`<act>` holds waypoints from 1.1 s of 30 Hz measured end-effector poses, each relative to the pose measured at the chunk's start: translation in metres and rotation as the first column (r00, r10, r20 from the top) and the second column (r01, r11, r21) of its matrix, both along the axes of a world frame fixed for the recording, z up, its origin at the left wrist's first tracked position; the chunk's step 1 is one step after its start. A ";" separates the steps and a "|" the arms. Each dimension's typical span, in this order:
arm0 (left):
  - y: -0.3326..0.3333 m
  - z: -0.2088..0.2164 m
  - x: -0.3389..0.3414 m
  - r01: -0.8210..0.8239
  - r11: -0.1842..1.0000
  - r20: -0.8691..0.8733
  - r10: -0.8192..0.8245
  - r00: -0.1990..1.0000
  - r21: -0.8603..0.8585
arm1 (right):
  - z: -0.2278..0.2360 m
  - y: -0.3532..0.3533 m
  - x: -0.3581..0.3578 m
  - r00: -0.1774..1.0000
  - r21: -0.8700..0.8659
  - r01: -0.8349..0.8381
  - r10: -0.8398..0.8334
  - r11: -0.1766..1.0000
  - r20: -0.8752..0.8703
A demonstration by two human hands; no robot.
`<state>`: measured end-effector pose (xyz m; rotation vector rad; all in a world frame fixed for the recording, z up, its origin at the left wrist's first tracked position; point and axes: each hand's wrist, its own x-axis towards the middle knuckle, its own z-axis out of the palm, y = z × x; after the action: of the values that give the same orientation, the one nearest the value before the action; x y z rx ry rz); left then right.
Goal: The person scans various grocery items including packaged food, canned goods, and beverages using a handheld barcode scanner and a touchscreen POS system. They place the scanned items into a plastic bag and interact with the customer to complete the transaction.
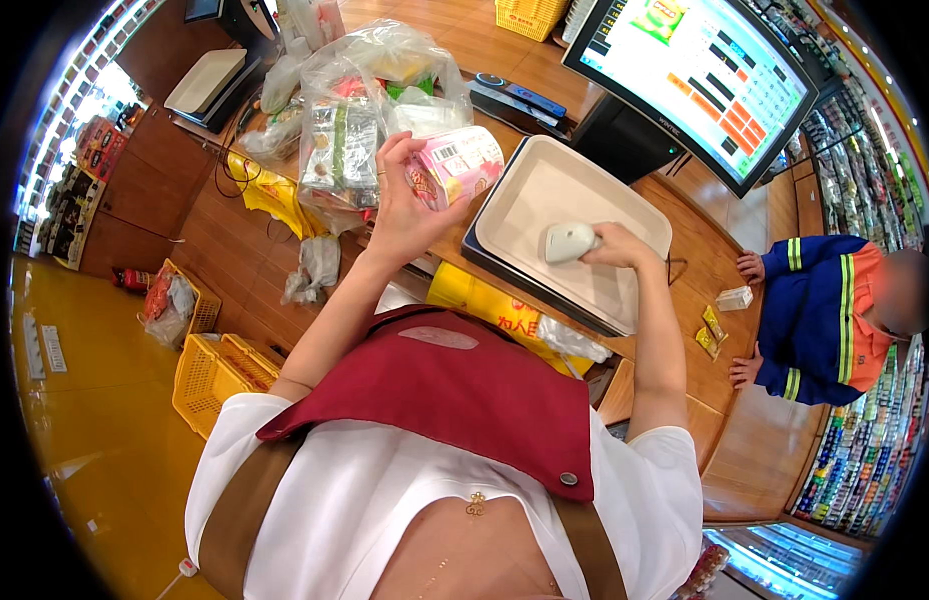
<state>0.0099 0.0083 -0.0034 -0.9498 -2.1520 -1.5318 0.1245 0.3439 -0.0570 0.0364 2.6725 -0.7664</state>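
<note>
My left hand (pixel 403 205) grips a pink and white package (pixel 461 166) by its edge, with a barcode on the side that shows. Fingers wrapped round its handle, my right hand (pixel 621 246) holds a pale barcode scanner (pixel 570 242) over the beige tray (pixel 520 205). The scanner's head points left, toward the package. Just beyond my left hand stands a clear plastic bag (pixel 385 62), filled with several packaged goods, among them a silver and green pack (pixel 342 150).
A monitor (pixel 700 85) stands behind the tray. At the right, a person (pixel 820 315) rests both hands on the counter near a small white box (pixel 734 299) and yellow packets (pixel 709 338). Yellow bags (pixel 485 300) hang before me; yellow baskets (pixel 220 375) stand at the left.
</note>
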 end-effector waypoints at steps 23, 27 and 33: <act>0.034 -0.010 0.018 -0.121 0.990 -0.230 0.102 0.968 -0.070 | 0.139 -0.079 0.017 0.893 0.132 0.210 -0.135 0.969 -0.428; 0.032 -0.005 0.021 -0.074 0.990 -0.171 0.053 0.984 -0.117 | 0.111 -0.039 0.022 0.951 0.606 0.277 -0.301 0.746 -0.064; 0.029 -0.003 0.020 -0.064 0.990 -0.166 0.043 0.985 -0.123 | 0.004 -0.009 0.025 0.968 0.539 0.111 -0.213 0.835 0.131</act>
<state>0.0296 0.0374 -0.0069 -1.0121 -2.1602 -1.2573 0.1499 0.3354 -0.0533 0.4595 2.6322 -0.0352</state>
